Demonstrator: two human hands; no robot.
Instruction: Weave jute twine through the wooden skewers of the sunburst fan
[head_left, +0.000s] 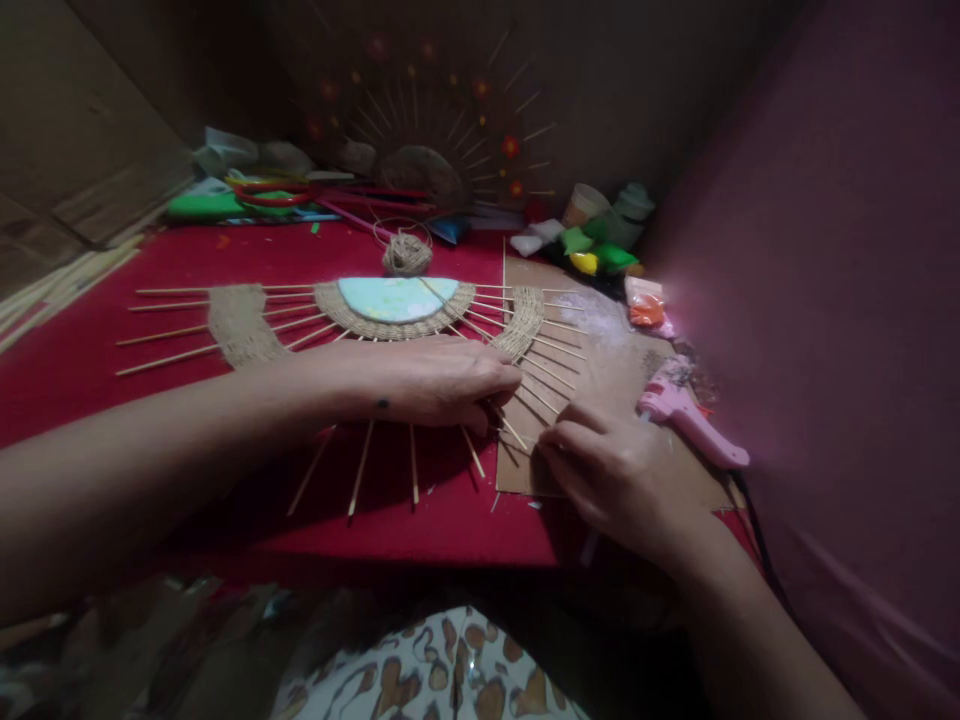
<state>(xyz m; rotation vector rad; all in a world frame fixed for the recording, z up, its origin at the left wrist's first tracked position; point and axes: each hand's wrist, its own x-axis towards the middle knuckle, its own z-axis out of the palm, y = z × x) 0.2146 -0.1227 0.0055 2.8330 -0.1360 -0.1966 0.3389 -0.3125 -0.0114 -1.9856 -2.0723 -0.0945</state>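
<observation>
A half-round fan of thin wooden sticks (361,470) spreads from a pale blue half-disc (397,298) with a woven twine rim (330,305). An outer band of woven twine (529,315) crosses the sticks at right, another part (241,320) at left. My left hand (457,378) lies across the fan, its fingers closed on the sticks at the lower end of the right band. To the right, my right hand (600,455) pinches what looks like a thin strand of twine beside the stick tips. Its fingertips are partly hidden.
A ball of twine (407,255) sits behind the half-disc. At right, a pink glue gun (694,415) rests on a cardboard sheet (600,350), near colored clay packets (600,255). Red-handled scissors (274,195) lie at the back left. A decorated stick fan (420,150) stands behind.
</observation>
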